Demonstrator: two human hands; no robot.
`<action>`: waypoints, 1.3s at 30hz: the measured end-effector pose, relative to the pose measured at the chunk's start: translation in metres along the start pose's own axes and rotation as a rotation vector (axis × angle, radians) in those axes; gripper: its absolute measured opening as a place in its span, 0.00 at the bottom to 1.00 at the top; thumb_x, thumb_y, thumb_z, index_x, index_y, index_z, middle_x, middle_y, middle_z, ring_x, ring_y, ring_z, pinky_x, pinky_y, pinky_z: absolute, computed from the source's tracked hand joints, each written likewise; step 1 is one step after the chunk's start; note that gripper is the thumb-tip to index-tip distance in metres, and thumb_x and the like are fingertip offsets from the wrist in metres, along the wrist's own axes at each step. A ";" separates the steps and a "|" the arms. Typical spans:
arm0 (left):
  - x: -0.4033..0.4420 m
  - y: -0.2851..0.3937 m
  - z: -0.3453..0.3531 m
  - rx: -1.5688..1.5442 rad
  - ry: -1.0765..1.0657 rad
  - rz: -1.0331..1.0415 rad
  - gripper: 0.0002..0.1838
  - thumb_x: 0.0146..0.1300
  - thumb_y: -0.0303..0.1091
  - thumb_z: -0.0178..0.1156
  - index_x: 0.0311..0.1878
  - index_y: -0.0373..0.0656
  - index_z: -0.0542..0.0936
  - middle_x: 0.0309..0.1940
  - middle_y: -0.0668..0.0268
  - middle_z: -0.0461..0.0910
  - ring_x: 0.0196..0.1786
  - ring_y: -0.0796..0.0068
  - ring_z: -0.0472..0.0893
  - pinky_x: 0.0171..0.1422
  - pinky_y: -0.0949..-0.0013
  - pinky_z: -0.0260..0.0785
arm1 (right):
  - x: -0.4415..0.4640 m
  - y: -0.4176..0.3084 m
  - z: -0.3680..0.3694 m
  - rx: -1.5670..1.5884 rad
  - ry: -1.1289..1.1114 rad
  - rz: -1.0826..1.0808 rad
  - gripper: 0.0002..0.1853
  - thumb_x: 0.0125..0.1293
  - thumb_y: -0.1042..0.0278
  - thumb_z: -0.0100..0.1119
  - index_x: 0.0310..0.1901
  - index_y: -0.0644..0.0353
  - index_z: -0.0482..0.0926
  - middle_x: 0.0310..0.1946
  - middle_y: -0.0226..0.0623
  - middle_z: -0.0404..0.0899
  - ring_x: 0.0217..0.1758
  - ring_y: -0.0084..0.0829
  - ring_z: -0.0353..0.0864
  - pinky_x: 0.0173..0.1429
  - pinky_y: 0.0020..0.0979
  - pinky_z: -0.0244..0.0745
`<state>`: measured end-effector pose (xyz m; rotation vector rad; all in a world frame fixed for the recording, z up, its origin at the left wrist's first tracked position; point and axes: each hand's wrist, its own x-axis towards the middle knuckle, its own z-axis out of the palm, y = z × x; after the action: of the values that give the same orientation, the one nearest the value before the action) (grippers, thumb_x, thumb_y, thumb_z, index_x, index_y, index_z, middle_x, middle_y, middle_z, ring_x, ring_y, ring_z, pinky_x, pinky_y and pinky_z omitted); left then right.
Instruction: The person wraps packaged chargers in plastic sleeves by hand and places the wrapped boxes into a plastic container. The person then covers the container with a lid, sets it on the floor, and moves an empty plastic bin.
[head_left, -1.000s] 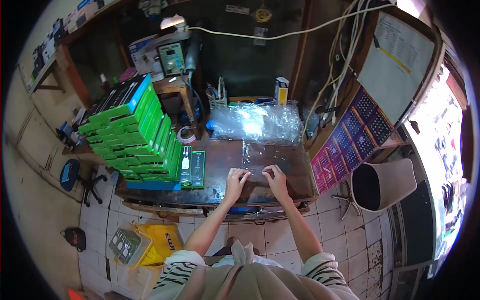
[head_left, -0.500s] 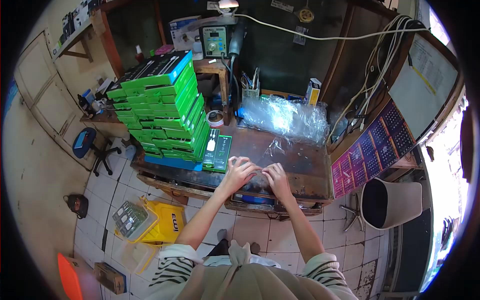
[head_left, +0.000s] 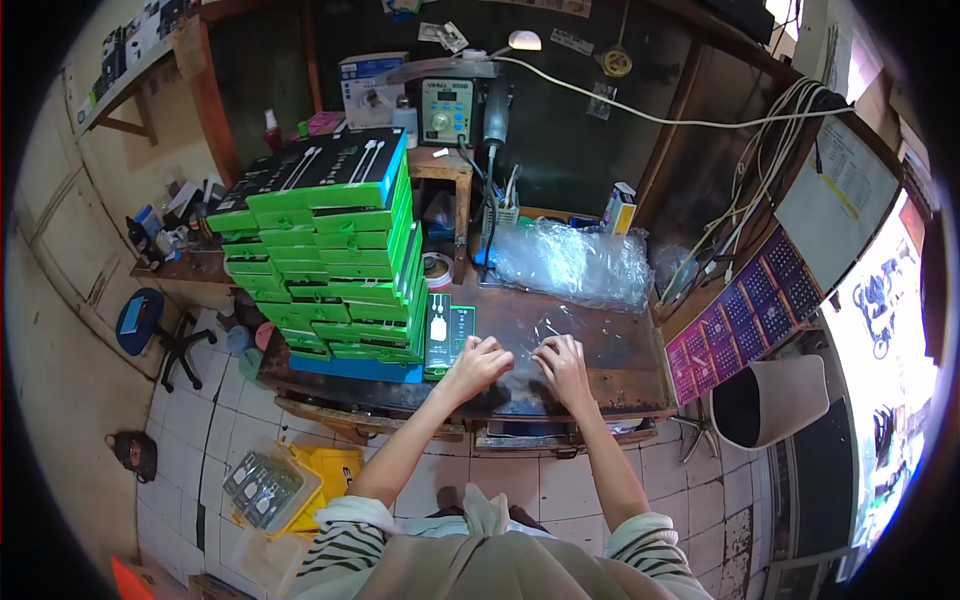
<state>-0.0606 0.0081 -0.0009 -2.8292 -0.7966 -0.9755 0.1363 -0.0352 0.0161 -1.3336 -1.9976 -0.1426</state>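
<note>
Over the front of the dark workbench (head_left: 625,385), my left hand (head_left: 478,368) is closed with fingertips pinched together. My right hand (head_left: 563,370) sits a short way to its right, its fingers curled and pinched too. Whatever they hold, perhaps clear film, is too thin and transparent to make out. Shiny scraps of clear plastic (head_left: 552,324) show just beyond the right hand. Beside my left hand lies a black-and-green box (head_left: 440,335), next to a tall stack of similar green boxes (head_left: 340,260).
A bundle of clear plastic wrap (head_left: 570,262) lies along the back of the bench. Behind stand a hot-air station (head_left: 446,108) and a pen basket (head_left: 503,212). Cables (head_left: 760,165) hang at right above a calendar (head_left: 745,310). A yellow container (head_left: 325,480) is on the floor at left.
My hands have moved apart from near-touching to a gap between them. The camera view has shifted, so the bench and box stack sit differently in the picture.
</note>
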 end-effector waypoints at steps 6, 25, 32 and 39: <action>-0.003 -0.008 0.007 -0.007 -0.057 -0.118 0.10 0.50 0.36 0.61 0.37 0.51 0.76 0.37 0.74 0.75 0.46 0.72 0.69 0.48 0.62 0.56 | -0.002 0.004 -0.008 -0.079 -0.073 -0.027 0.06 0.50 0.67 0.60 0.31 0.56 0.76 0.39 0.35 0.72 0.47 0.36 0.69 0.51 0.39 0.61; 0.020 0.026 0.041 0.094 0.024 -0.318 0.11 0.51 0.34 0.59 0.38 0.45 0.77 0.38 0.69 0.76 0.49 0.66 0.68 0.50 0.61 0.58 | 0.003 0.027 0.018 -0.345 0.073 0.205 0.09 0.48 0.63 0.63 0.28 0.58 0.78 0.35 0.33 0.73 0.45 0.34 0.68 0.50 0.38 0.61; 0.006 0.036 0.025 -0.366 0.159 -0.518 0.09 0.51 0.28 0.58 0.38 0.43 0.76 0.40 0.65 0.73 0.44 0.65 0.71 0.53 0.61 0.59 | -0.020 0.024 0.032 0.161 0.058 0.275 0.05 0.51 0.69 0.60 0.31 0.57 0.78 0.40 0.34 0.72 0.49 0.36 0.68 0.51 0.37 0.61; -0.052 0.038 -0.002 -0.066 0.539 -0.908 0.13 0.53 0.23 0.53 0.45 0.40 0.73 0.42 0.57 0.69 0.50 0.58 0.67 0.55 0.59 0.57 | 0.016 -0.036 0.055 0.476 0.020 0.219 0.08 0.54 0.73 0.57 0.37 0.60 0.76 0.39 0.42 0.69 0.46 0.40 0.67 0.51 0.37 0.64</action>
<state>-0.0787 -0.0491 -0.0250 -1.9765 -1.9937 -1.7371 0.0758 -0.0144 -0.0042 -1.2149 -1.7099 0.3964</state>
